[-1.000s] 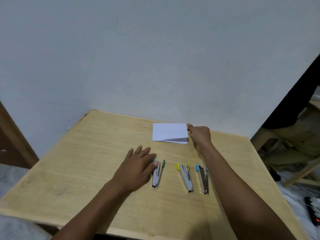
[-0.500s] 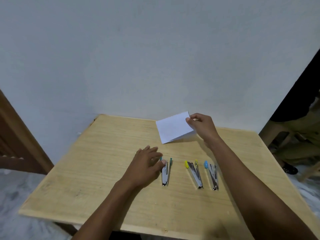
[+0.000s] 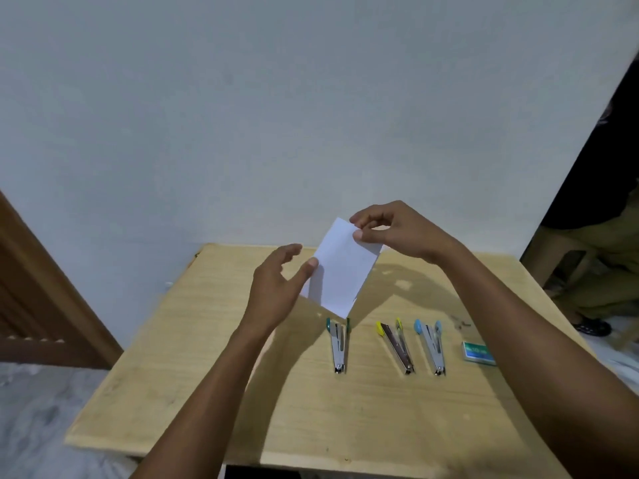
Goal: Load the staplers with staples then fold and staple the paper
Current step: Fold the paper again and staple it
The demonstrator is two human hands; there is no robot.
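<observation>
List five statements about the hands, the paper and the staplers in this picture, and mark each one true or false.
1. The right hand pinches the paper at its top corner. True.
2. The paper lies flat on the table. False: it is held up above the table.
3. The green stapler, yellow stapler and blue stapler all lie on the table. True.
4. The left hand grips the green stapler. False: it is raised at the paper's left edge and holds no stapler.
5. The box of staples lies to the left of the green stapler. False: it lies to the right of the blue stapler.
</observation>
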